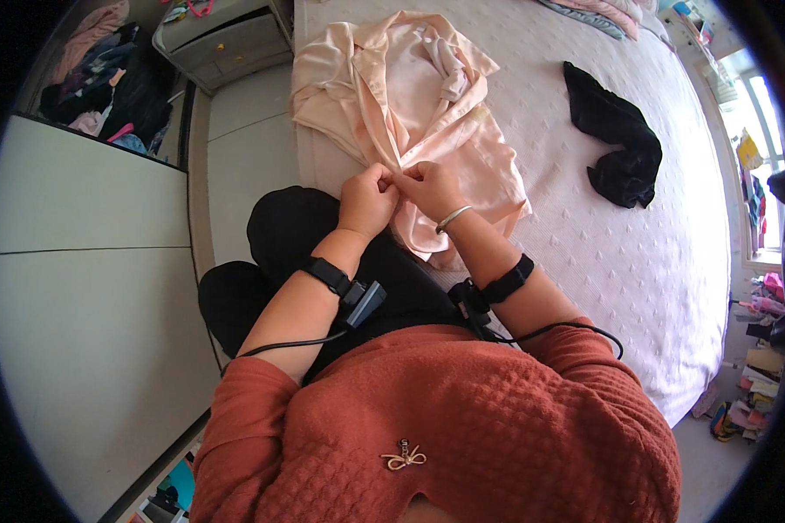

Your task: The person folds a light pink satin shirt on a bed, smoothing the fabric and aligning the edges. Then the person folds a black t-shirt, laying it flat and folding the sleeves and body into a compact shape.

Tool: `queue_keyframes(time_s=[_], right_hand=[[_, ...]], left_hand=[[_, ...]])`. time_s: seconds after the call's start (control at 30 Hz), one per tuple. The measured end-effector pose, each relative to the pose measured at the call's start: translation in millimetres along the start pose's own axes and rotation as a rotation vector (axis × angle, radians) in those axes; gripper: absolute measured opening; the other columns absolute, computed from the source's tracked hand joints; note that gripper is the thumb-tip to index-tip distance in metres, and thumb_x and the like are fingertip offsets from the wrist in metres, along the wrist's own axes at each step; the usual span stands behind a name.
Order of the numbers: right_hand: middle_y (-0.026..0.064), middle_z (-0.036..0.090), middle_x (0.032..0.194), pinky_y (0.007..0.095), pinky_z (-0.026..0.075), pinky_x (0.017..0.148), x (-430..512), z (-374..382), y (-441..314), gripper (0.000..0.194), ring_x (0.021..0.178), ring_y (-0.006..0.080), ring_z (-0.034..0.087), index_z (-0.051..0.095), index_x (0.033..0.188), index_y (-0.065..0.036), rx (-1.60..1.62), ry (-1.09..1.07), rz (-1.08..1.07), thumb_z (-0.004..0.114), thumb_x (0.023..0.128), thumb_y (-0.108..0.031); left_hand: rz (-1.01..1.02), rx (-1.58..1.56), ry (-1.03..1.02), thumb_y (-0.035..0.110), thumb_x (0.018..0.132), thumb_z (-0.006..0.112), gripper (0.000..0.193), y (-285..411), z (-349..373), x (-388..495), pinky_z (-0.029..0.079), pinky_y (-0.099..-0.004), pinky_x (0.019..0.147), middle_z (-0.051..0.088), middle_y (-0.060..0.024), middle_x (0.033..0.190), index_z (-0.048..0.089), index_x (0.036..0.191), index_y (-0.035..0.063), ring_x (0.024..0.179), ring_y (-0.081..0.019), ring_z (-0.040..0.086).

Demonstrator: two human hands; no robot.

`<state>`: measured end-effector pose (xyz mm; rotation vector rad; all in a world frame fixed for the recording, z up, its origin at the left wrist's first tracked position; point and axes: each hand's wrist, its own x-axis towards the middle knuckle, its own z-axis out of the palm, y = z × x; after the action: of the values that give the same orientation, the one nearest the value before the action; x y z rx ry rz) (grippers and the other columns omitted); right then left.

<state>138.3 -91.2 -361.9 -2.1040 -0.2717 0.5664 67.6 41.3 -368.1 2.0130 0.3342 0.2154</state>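
Observation:
A peach satin shirt (432, 137) with a collar lies spread on the bed in front of me, its lower part reaching the bed edge by my knee. My left hand (368, 201) pinches the front edge of the shirt between thumb and fingers. Right beside it, my right hand (434, 189) grips the same front edge, the fingertips of both hands almost touching. Whether a button sits between the fingers is hidden. A metal bangle (453, 220) circles my right wrist.
A crumpled black garment (618, 137) lies on the white textured bedspread (575, 261) to the right. Folded bedding (602, 16) sits at the far end. A grey bedside cabinet (226, 49) stands at the upper left, near an open wardrobe compartment holding clothes (98, 78). Cables run from both forearm straps.

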Motion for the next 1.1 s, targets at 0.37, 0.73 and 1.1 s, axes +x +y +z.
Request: queue_keyframes(time_s=[0.37,0.73,1.1], right_hand=[[0.0102,0.068,0.07,0.0276,0.053,0.056,13.0,7.3,22.0,0.022,0.06,0.0153,0.066,0.068,0.083,0.006,0.56,-0.014,0.126,0.071,0.082,-0.016],[0.0089,0.066,0.074,0.0268,0.054,0.054,8.2,-3.3,6.6,0.016,0.061,0.0166,0.067,0.061,0.083,0.002,0.567,-0.02,0.184,0.072,0.08,-0.009],[0.0034,0.059,0.074,0.0267,0.05,0.057,7.2,2.1,16.1,0.015,0.062,0.0134,0.06,0.057,0.085,-0.002,0.569,-0.061,-0.033,0.07,0.077,-0.003]], left_hand=[[0.331,0.189,0.042,0.001,0.085,0.063,0.004,7.7,-2.5,-3.5,0.054,-0.0325,0.064,0.071,-0.0138,0.079,0.064,0.089,0.0022,0.071,-0.0213,0.071],[0.169,-0.06,-0.028,0.004,0.08,0.068,0.01,5.9,-2.1,-3.3,0.054,-0.04,0.066,0.068,-0.0169,0.081,0.063,0.088,0.0034,0.077,-0.0359,0.068],[-0.251,-0.488,-0.244,0.011,0.093,0.063,0.011,-7.4,-5.7,5.2,0.053,-0.0272,0.059,0.068,-0.0068,0.079,0.061,0.087,0.0021,0.067,-0.0154,0.066]])
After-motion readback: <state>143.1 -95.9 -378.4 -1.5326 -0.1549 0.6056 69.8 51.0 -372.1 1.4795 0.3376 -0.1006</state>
